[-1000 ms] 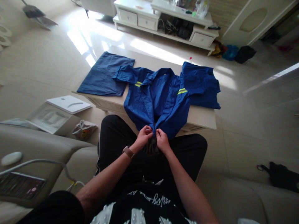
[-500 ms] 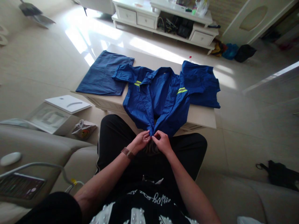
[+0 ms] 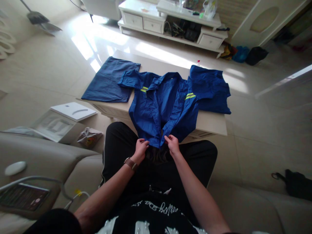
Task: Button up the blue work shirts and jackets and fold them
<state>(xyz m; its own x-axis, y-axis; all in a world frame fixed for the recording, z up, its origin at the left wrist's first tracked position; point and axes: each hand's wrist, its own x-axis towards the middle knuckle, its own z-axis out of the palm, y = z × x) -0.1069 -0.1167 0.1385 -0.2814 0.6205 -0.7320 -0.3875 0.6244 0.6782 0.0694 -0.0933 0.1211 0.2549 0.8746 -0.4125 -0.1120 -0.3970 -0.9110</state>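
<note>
A blue work jacket (image 3: 148, 113) with yellow-and-grey reflective strips lies spread over the low table, its front parted and its lower hem hanging over the near edge towards my lap. My left hand (image 3: 141, 150) pinches the hem on the left of the front opening. On the other side of the opening, my right hand (image 3: 172, 145) grips the front edge near its bottom corner. The two front edges nearly meet between my hands. Folded blue cloth (image 3: 104, 81) lies under the left sleeve, and more blue cloth (image 3: 214, 105) lies under the right one.
The pale low table (image 3: 212, 123) stands just past my knees. On the floor to the left are a clear box with a white box (image 3: 73, 110) on top and a small bag (image 3: 89, 138). A phone (image 3: 24, 196) lies on the sofa (image 3: 80, 169). A white TV cabinet (image 3: 153, 24) stands beyond.
My hands have moved apart along the jacket's bottom edge, the left one leftwards and the right one slightly right. Earlier they were together at the front opening. The view has shifted slightly.
</note>
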